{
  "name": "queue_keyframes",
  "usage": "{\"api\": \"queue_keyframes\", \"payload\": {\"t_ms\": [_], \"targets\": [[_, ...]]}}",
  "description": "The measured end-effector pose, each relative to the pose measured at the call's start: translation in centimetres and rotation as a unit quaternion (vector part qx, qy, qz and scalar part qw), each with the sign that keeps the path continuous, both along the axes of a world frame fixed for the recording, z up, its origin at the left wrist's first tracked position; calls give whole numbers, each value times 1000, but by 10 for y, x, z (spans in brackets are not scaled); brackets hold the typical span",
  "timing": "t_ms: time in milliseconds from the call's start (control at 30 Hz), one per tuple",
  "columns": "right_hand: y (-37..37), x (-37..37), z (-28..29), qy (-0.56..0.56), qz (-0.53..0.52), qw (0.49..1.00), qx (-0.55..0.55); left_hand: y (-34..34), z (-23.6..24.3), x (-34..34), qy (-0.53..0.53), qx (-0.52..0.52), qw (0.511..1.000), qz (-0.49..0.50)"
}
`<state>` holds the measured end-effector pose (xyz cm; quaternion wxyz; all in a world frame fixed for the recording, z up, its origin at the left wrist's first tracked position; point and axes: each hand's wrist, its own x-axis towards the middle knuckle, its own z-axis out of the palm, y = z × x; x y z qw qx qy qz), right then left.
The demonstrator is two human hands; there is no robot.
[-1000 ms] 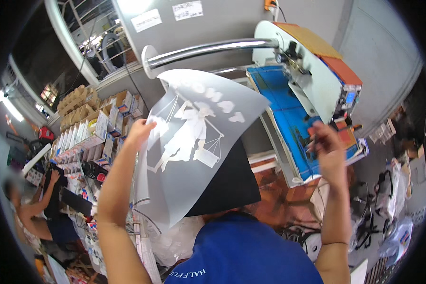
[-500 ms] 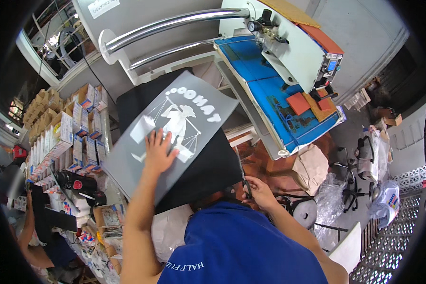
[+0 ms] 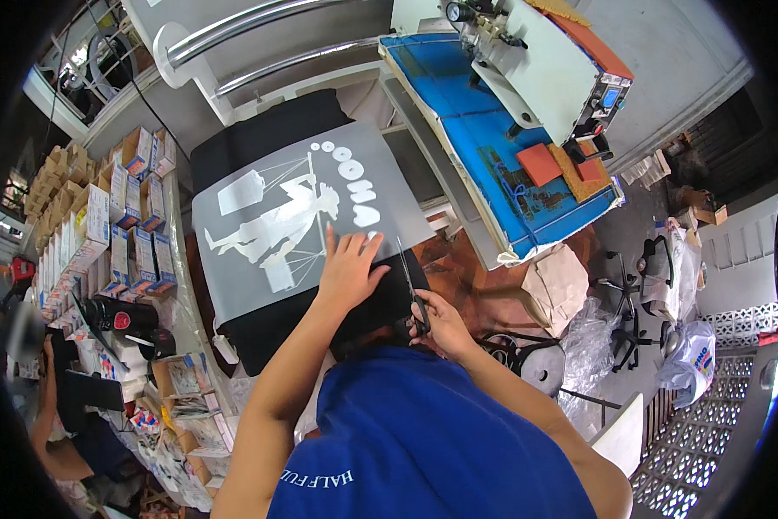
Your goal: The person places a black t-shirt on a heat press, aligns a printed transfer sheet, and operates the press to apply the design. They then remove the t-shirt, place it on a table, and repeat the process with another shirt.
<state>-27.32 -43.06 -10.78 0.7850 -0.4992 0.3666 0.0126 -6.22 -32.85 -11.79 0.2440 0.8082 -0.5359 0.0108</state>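
A translucent grey film sheet (image 3: pixel 384 177) with a white printed figure and rounded letters lies across black cloth (image 3: pixel 233 156) on a stand in front of me. My left hand (image 3: pixel 350 272) rests on the sheet beside the letters, fingers spread, holding nothing. My right hand (image 3: pixel 441 324) grips the black handles of a pair of scissors (image 3: pixel 419 313). Their blades point away from me, up along the sheet's right corner. Whether they touch the film I cannot make out.
A heat press (image 3: pixel 544 78) with a blue padded bed (image 3: pixel 458 112) stands at the far right. Stacked boxes (image 3: pixel 134 216) line the left. A brown paper bag (image 3: pixel 557 285) and clear plastic wrap (image 3: pixel 592 346) lie on the right. Another person's arm (image 3: pixel 50 398) shows at far left.
The sheet has turned clockwise on the black cloth. My left hand has moved right, from the figure toward the letters. My right hand has brought the scissors left, up to the sheet's edge.
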Motion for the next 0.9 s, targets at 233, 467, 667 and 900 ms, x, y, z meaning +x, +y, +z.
{"api": "queue_keyframes", "payload": {"t_ms": [233,467,667,900], "targets": [[16,0,5,12,68,997,-36,24,-22,-11,-43,-113,992,-24],[14,8,4,26,75,995,-58,25,-28,-15,-11,-125,992,-31],[19,2,1,50,77,993,-71,21,-16,-20,-47,-105,993,-14],[12,25,13,47,43,996,-67,18,-31,-24,16,-133,990,-47]]}}
